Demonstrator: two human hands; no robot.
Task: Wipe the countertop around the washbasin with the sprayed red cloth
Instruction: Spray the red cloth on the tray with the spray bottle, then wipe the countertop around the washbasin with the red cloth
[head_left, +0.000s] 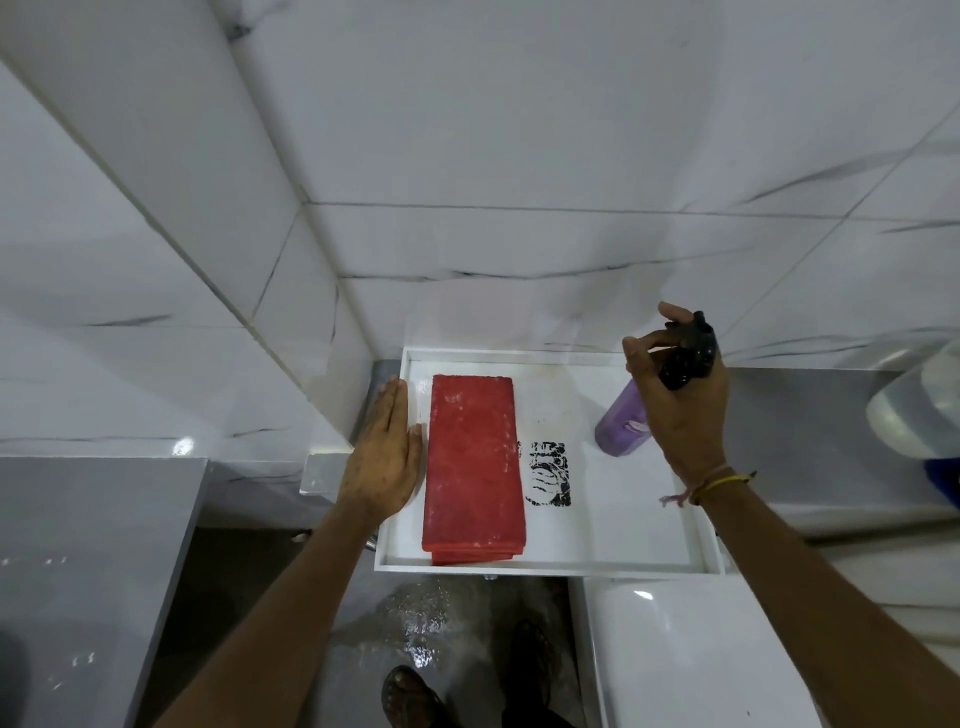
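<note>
A folded red cloth (474, 462) lies lengthwise in the left half of a white tray (613, 540). My left hand (384, 457) rests flat on the tray's left rim, fingers together, just beside the cloth and not touching it. My right hand (680, 405) grips the black trigger head of a purple spray bottle (621, 428), which is tilted with its base at the tray floor on the right side. A grey countertop (810, 410) runs behind the tray toward a white washbasin (914, 410) at the right edge.
A black print mark (545, 474) sits on the tray floor beside the cloth. White marble-tiled walls rise behind and at left. A white glossy fixture (701, 654) lies below the tray. The wet grey floor (415, 613) and my sandalled feet show below.
</note>
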